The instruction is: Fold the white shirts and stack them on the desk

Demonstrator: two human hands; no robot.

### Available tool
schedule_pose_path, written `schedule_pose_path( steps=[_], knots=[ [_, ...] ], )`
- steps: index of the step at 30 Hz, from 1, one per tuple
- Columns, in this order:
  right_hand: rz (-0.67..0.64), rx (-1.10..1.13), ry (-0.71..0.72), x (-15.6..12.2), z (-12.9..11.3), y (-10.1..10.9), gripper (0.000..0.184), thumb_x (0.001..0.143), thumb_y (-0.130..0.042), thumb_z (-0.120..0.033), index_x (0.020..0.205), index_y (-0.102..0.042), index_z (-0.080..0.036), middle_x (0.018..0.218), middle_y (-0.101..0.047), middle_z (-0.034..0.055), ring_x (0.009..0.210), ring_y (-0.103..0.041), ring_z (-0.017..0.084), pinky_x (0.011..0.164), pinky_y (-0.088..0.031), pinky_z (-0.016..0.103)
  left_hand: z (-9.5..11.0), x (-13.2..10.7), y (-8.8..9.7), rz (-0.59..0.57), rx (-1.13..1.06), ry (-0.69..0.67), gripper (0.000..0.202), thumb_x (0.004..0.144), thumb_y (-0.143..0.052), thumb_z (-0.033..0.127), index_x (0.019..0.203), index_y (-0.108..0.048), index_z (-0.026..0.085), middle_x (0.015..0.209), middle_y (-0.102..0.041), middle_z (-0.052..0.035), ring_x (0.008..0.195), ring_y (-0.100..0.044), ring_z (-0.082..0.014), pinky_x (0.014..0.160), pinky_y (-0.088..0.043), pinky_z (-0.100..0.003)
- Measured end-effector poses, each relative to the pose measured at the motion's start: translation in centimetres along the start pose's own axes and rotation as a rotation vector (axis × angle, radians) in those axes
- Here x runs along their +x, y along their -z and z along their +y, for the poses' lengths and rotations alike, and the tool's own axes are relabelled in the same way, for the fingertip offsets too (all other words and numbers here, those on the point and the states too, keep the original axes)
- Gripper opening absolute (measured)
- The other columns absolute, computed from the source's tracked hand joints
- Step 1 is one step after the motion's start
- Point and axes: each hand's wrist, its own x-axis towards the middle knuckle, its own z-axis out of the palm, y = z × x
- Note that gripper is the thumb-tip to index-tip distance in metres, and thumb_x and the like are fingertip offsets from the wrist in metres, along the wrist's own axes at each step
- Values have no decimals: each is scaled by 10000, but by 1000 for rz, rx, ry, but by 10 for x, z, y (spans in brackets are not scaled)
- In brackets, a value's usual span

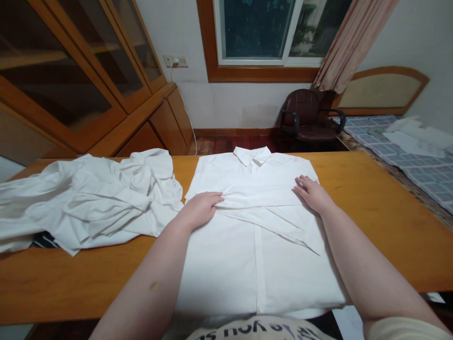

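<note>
White shirt (219, 269) flat on bench (375, 203), under both grips. Left grip (201, 208) on left part of crosswise-folded sleeve (262, 196); can't tell if pinching. Right grip (311, 192) unclenched, fingers extended, by right edge. Collar (252, 156) points away from person, long axis fore-aft. Glass-door cabinet (120, 120) left, contents too dim.
</note>
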Motion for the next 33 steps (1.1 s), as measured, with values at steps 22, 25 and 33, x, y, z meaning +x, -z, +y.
schedule_pose_path(
  steps=[22,25,33],
  knots=[
    [12,-97,-87,-3,-5,5,568,907,-362,-512,1338,-503,-170,1445,-422,121,1343,-361,265,1101,-280,468,18,-8,16,-127,-72,-14,190,722,-506,210,802,-674,252,863,-677,-11,826,-594,-187,722,-436,-283],
    [-20,-122,-115,-5,-7,9,646,874,-407,-573,1383,-448,-176,1483,-357,133,1374,-292,313,1095,-218,571,17,-6,14,-144,-88,-8,147,721,-540,253,796,-666,252,865,-674,-7,826,-591,-186,717,-426,-278],
    [-189,181,466,-22,-37,34,692,752,-643,-519,1363,-490,-232,1420,-463,85,1279,-447,263,1061,-360,393,13,-4,13,-124,-143,62,232,847,-435,342,880,-646,250,939,-683,-10,866,-602,-192,723,-421,-274]
  ],
)
